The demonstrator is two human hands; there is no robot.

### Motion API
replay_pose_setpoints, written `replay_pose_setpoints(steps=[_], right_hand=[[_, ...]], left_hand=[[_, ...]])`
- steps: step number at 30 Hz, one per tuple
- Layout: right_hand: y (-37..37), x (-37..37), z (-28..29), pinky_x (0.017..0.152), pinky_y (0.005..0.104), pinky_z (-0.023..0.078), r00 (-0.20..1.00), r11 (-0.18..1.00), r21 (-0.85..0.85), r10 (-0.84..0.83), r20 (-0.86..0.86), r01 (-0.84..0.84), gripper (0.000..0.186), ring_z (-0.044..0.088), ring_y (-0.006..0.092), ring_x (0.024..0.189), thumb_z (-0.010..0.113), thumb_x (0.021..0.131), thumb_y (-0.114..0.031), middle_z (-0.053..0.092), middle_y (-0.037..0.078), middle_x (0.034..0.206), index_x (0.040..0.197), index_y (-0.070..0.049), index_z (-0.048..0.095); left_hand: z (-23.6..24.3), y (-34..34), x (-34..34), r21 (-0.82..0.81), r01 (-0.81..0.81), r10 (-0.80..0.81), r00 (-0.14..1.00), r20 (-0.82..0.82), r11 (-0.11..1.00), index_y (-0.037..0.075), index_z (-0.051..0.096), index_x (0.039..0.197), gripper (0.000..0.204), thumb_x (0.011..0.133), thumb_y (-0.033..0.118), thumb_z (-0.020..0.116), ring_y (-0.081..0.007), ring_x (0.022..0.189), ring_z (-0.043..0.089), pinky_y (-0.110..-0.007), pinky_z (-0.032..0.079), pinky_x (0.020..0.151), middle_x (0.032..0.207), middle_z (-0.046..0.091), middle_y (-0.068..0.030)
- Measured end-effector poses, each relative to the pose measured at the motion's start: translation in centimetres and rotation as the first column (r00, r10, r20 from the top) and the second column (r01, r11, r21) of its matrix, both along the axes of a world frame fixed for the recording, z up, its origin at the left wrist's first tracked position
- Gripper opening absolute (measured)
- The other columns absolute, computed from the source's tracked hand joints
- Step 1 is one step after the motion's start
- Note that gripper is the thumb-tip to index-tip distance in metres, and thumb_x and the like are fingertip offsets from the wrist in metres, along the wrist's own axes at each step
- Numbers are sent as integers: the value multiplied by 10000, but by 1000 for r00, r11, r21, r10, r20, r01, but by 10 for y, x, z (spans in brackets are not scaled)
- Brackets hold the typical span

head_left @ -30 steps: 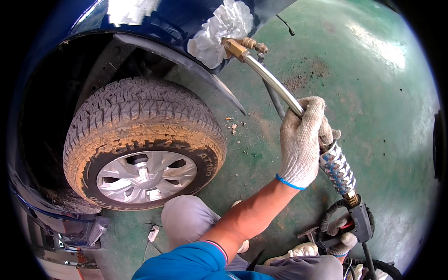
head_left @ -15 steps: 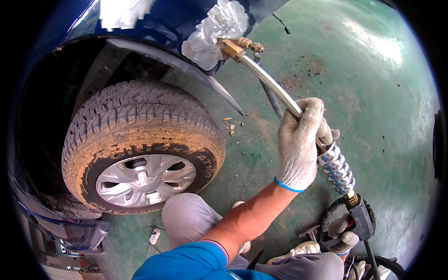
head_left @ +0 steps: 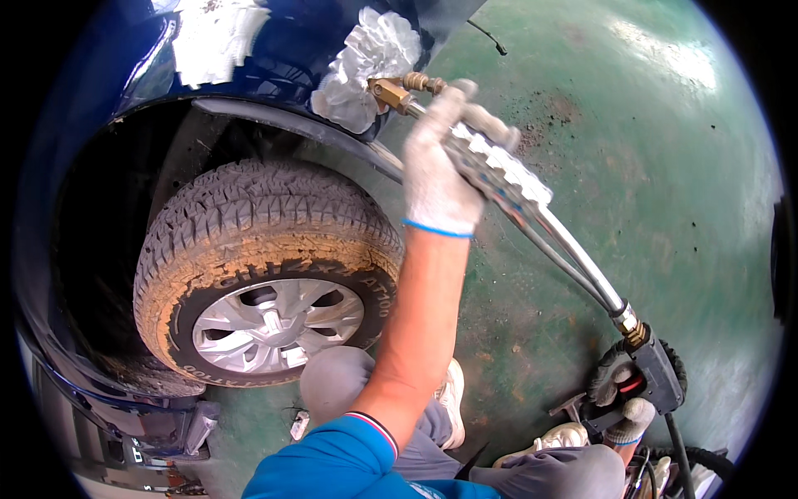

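Note:
My left hand point(head_left: 440, 175) in a white knit glove, slightly blurred, grips a shiny ridged sleeve point(head_left: 503, 170) at the upper end of a long metal rod point(head_left: 573, 249). The rod has a brass fitting point(head_left: 391, 91) against a scuffed silvery patch point(head_left: 366, 46) on the dark blue fender point(head_left: 299, 37). My right hand point(head_left: 628, 424), also gloved, holds the handle of a black gun-shaped tool point(head_left: 652, 366) at the rod's lower end, its fingers around the grip.
A mud-caked tire with a silver wheel point(head_left: 287, 328) fills the wheel arch at left. My knees and shoes are below. The green floor point(head_left: 682, 208) has scattered dirt. Cables and hoses point(head_left: 682, 453) lie at lower right; a small white object point(head_left: 299, 424) lies beside my left knee.
My left hand has moved up and left along the rod, carrying the sleeve from near the gun toward the brass fitting. My right hand is still on the tool.

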State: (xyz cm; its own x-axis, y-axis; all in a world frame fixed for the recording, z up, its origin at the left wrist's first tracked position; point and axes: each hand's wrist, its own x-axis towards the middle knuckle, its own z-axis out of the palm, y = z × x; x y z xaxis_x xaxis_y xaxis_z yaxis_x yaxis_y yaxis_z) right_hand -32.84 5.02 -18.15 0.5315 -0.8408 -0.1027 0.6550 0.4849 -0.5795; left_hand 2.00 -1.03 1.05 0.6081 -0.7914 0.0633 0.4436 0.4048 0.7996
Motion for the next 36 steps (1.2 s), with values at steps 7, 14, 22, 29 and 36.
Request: replay_pose_setpoints(steps=[7, 14, 22, 29, 36], right_hand=[[14, -26, -1, 618, 395, 577, 1000, 999, 38, -1, 28, 0, 528, 644, 314, 630, 848, 652, -243, 632, 201, 726, 963, 91, 583], [12, -17, -5, 619, 399, 577, 997, 998, 41, 39, 68, -42, 523, 643, 313, 631, 851, 652, -240, 631, 198, 723, 960, 88, 585], [0, 5, -13, 620, 403, 577, 992, 996, 17, 83, 97, -85, 518, 642, 312, 631, 853, 651, -237, 629, 195, 720, 957, 85, 587], [2, 8, -16, 621, 407, 576, 987, 994, 5, 111, 116, -112, 513, 641, 312, 631, 855, 650, -235, 627, 193, 717, 954, 82, 589], [5, 11, -17, 622, 411, 576, 984, 993, -2, 117, 133, -118, 508, 640, 311, 632, 858, 650, -232, 626, 190, 714, 951, 79, 591]], left_hand=[[-87, 49, -174, 73, 222, -214, 972, -96, 972, -2, 616, 1125, 210, 950, 113, 625, -178, 754, 683, -326, 561, 729, 802, 679, -89], [-74, 27, -144, 90, 122, -120, 992, -28, 988, 54, 596, 1153, 242, 969, 203, 648, -131, 727, 637, -276, 510, 680, 817, 675, -68], [-50, 22, -97, 62, -81, 82, 996, -20, 995, 45, 593, 1087, 181, 1000, 203, 618, -109, 650, 605, -246, 517, 618, 693, 510, 17], [-53, 21, -88, 35, -44, 45, 999, -27, 998, 32, 591, 1103, 168, 983, 150, 610, -185, 672, 666, -342, 575, 656, 699, 566, -14], [-49, 22, -89, 51, -22, 24, 999, -40, 998, 37, 582, 1097, 177, 993, 175, 619, -135, 660, 628, -271, 519, 617, 727, 532, 8]])
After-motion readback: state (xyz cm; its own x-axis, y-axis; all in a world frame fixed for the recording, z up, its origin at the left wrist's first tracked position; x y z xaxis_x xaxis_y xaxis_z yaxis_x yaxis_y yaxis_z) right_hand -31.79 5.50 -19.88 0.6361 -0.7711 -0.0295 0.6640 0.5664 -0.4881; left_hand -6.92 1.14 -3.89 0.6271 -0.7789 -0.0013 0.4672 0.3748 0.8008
